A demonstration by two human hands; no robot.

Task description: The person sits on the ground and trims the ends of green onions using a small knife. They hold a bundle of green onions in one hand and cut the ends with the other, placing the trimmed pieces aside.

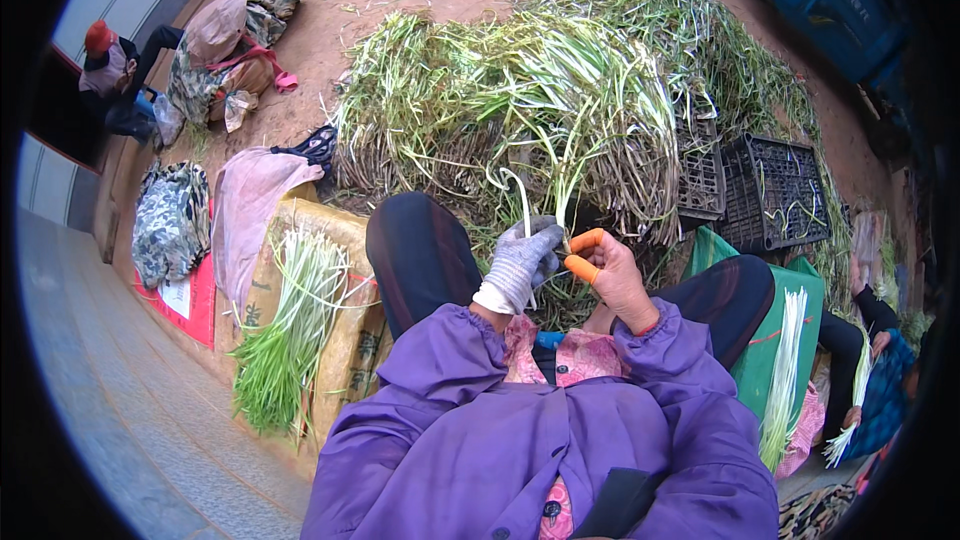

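My left hand [519,264], in a grey-white knit glove, holds pale chive-like stalks [564,202] upright between my knees. One curled white stalk [525,202] sticks up beside its fingers. Orange finger covers sit on the thumb and forefinger of my right hand [616,270], which pinches the lower end of the held stalk close to the glove. Just beyond both hands rises a large heap of uncleaned green stalks [592,82] with brown, dirty ends. To my left, a cleaned bundle of white-and-green stalks [300,315] lies on a tan wrapped package [352,367].
Black plastic crates [780,191] stand right of the heap. Another white bundle [784,367] rests on a green covering [750,360]. A co-worker [874,390] holding stalks sits at far right; another person [112,82] sits upper left near camouflage cloth [172,221]. A blue vehicle [832,7] is upper right.
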